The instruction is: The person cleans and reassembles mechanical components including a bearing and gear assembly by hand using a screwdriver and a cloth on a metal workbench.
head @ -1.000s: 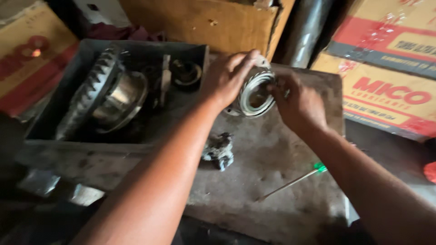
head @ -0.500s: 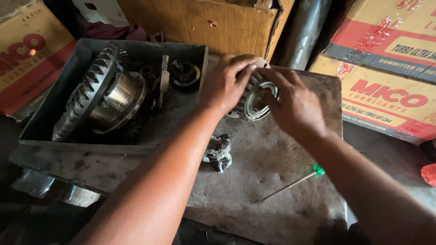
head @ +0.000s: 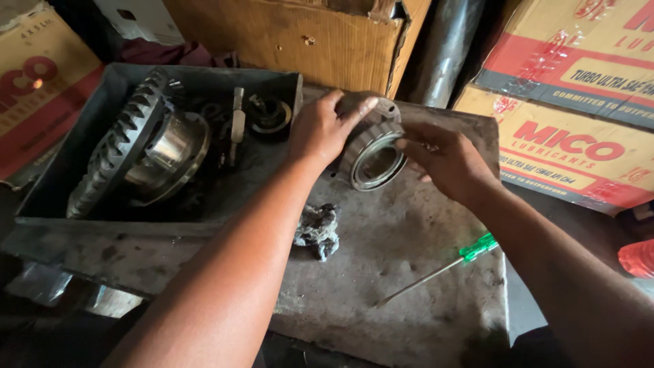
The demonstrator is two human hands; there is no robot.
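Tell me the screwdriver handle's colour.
Translucent green, on the screwdriver lying on the bench; head view.

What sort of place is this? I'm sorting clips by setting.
Likely a vehicle repair workshop: a large toothed steel ring gear in a grimy metal tray, a green-handled screwdriver, stacked cardboard lubricant cartons.

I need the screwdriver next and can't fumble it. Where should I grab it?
Take the screwdriver by its green handle, from the right. It lies flat on the slab, handle at the right edge, thin shaft pointing down-left; nothing crowds the handle, and it sits nearest the right hand.
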